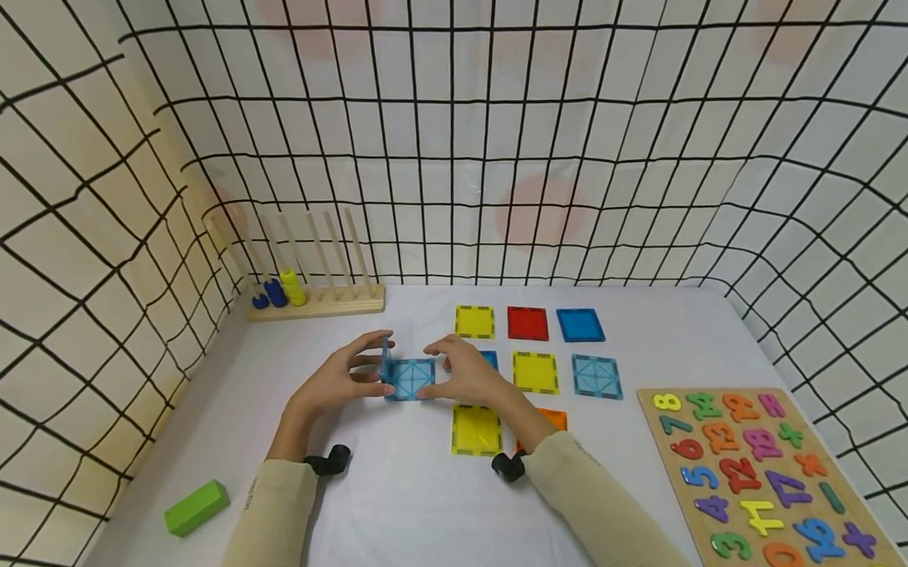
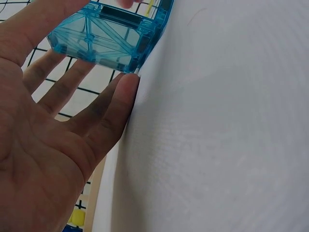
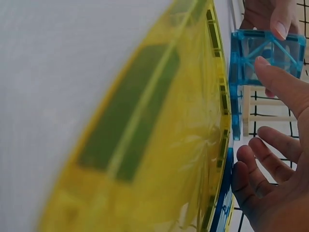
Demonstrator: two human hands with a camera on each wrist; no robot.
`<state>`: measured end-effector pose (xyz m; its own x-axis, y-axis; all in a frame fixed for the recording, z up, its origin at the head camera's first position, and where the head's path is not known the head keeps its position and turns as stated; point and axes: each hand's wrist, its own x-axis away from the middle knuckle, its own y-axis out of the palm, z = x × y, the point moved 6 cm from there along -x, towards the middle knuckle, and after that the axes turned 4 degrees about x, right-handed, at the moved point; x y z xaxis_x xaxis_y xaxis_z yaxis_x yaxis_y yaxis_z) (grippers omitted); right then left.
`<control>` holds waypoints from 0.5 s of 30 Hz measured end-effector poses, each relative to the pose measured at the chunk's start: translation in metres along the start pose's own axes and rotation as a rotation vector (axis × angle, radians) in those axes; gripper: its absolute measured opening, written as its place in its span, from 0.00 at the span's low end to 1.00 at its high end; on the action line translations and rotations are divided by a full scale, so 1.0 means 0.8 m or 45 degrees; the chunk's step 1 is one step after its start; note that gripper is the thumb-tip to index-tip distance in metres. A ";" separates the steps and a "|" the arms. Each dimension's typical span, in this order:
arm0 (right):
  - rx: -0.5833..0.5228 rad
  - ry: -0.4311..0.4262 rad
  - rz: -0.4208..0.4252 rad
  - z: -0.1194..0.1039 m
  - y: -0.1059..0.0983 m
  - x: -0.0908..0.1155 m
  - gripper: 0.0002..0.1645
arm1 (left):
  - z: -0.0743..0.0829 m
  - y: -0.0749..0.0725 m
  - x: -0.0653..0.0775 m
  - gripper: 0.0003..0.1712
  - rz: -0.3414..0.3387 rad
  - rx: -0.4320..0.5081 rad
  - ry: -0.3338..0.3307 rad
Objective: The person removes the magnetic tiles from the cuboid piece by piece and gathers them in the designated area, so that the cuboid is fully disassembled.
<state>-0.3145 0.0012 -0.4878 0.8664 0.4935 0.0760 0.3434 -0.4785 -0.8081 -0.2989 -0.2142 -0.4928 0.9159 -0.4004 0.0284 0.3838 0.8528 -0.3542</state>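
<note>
Two clear light-blue magnetic tiles meet at an edge: one flat tile [image 1: 412, 379] on the white cloth, one upright tile [image 1: 386, 361] at its left side. My left hand [image 1: 342, 375] pinches the upright tile between thumb and fingertips. In the left wrist view the palm and spread fingers lie around this upright tile [image 2: 96, 36]. My right hand [image 1: 468, 373] is at the flat tile's right side, thumb at its near right corner and fingers loosely bent. The right wrist view has the right thumb overlapping the upright tile [image 3: 248, 53]. A blue tile [image 1: 490, 359] is partly hidden under the right hand.
Right of the hands lie yellow [image 1: 535, 372], red [image 1: 527, 323], blue [image 1: 580, 325] and light-blue [image 1: 596, 376] tiles. An orange tile [image 1: 555, 418] shows beside the right wrist. A peg rack [image 1: 349, 300] stands at back left, a green block [image 1: 196, 508] front left, a number board [image 1: 658, 443] right.
</note>
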 end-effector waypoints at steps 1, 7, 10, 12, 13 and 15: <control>0.004 -0.002 -0.004 -0.001 0.001 -0.001 0.47 | 0.000 0.000 0.000 0.54 -0.001 0.004 0.000; 0.108 0.000 -0.043 -0.007 0.010 -0.005 0.50 | 0.000 0.000 -0.001 0.55 0.001 0.009 0.014; 0.204 0.008 -0.060 -0.009 0.014 -0.007 0.51 | -0.001 -0.001 -0.001 0.55 0.006 0.011 0.011; 0.241 0.013 -0.068 -0.010 0.017 -0.008 0.51 | -0.001 -0.001 -0.001 0.55 0.007 0.012 0.007; 0.259 0.015 -0.068 -0.011 0.017 -0.009 0.51 | -0.001 -0.001 -0.001 0.55 0.008 0.012 0.005; 0.277 0.020 -0.064 -0.013 0.018 -0.009 0.50 | -0.001 -0.001 -0.001 0.54 0.012 0.009 0.005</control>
<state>-0.3125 -0.0167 -0.4942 0.8562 0.5006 0.1274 0.3019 -0.2849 -0.9098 -0.2997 -0.2148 -0.4931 0.9191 -0.3934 0.0212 0.3758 0.8590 -0.3478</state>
